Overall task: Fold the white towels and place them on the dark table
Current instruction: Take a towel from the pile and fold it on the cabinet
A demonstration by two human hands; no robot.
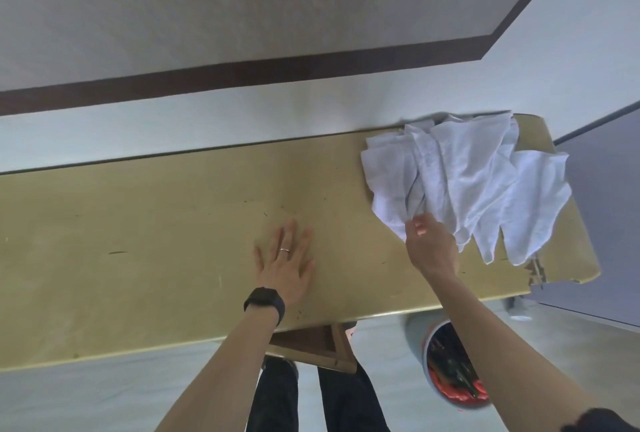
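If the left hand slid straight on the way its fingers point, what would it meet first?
Probably nothing on the table: the left hand lies flat, and only bare tabletop runs ahead to the far edge, then the wall. The towels lie off to the right.

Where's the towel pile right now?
In the head view, the towel pile lies unfolded at the tan table's right end, its near edge pinched by the right hand.

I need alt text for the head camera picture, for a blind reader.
A person's right hand pinches the edge of a heap of white towels on a tan table; the left hand lies flat on the table.
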